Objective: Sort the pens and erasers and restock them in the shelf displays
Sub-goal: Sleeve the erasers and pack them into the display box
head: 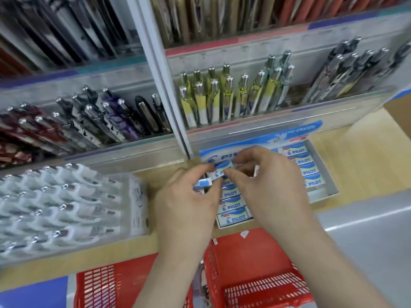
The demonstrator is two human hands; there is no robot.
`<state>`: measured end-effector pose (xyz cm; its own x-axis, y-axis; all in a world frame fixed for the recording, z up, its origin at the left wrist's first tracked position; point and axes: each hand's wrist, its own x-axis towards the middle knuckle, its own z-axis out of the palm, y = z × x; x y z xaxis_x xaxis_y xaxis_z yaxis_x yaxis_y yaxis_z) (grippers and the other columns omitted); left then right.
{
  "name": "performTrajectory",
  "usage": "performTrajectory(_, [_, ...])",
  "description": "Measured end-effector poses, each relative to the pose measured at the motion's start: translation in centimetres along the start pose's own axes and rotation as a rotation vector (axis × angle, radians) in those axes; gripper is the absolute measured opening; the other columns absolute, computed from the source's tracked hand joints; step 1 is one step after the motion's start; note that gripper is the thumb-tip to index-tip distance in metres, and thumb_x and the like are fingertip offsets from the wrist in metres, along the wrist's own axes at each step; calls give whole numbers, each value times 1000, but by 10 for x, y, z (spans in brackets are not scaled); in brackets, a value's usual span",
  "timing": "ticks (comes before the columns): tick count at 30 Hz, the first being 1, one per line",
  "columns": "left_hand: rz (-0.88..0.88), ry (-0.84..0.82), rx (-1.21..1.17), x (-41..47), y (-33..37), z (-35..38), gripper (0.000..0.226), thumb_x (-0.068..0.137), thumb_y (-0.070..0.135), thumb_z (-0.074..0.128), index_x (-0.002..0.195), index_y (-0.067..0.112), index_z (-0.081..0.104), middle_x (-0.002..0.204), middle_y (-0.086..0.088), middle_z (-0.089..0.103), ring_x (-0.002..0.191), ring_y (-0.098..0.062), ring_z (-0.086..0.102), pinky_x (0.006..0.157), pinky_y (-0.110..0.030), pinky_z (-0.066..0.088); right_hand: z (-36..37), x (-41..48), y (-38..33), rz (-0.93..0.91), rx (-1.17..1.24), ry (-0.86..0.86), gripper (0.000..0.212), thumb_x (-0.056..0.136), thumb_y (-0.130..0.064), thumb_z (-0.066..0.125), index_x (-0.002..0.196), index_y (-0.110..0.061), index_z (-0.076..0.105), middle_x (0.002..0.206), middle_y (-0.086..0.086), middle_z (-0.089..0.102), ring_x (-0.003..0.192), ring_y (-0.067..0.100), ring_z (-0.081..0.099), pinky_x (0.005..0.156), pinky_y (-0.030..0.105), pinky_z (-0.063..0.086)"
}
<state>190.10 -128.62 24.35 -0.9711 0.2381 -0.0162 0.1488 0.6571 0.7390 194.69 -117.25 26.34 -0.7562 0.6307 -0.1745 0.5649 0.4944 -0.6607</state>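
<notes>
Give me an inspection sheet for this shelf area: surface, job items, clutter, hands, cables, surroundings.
Surface: wooden shelf, bare to the right of the eraser box.
Job's things: eraser box holds rows of Pilot erasers; pen displays stand behind and to the left.
Clutter: red baskets below the shelf edge, white scraps on one.
Hands: left hand and right hand both pinch loose erasers above the box.
Cables: nothing seen.
Surroundings: upper shelves, stock blurred.
</notes>
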Motion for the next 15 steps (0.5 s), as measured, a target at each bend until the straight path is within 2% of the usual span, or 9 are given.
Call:
performTrajectory(3, [-36,47,-64,-4,0,2,21,71,29,77,89,37,71,81,22,65,75,22,52,64,4,34,5,-1,-2,0,-45,31,15,79,-40,71,83,-27,65,73,-9,69,82,17,64,71,32,48])
performTrajectory(7, [11,75,-58,-3,-1,5,15,72,25,75,76,36,67,76,18,65,79,6,57,64,-4,39,6,-2,-3,-23,-73,55,16,79,-41,69,82,-25,67,74,-6,69,79,19,64,69,33,48])
performTrajectory(11, [75,105,-1,-1,-2,6,14,72,23,76,82,34,73,76,17,62,78,10,54,63,-2,37,2,-1,0,-55,-55,18,12,82,-37,67,81,-26,71,73,-9,69,74,13,62,66,29,42])
performTrajectory(13, [81,99,-10,-2,-2,4,14,74,25,76,85,34,74,76,17,63,77,6,56,64,-7,41,-4,-1,4,-29,45,-16,11,83,-32,66,78,-25,72,66,-13,66,69,5,60,66,22,42])
performTrajectory(15, [77,97,-42,-3,1,-1,13,75,26,75,84,35,74,77,20,63,78,6,57,65,-6,41,-13,-3,7,114,353,-45,15,85,-28,66,74,-19,73,63,-8,66,62,1,59,61,17,43])
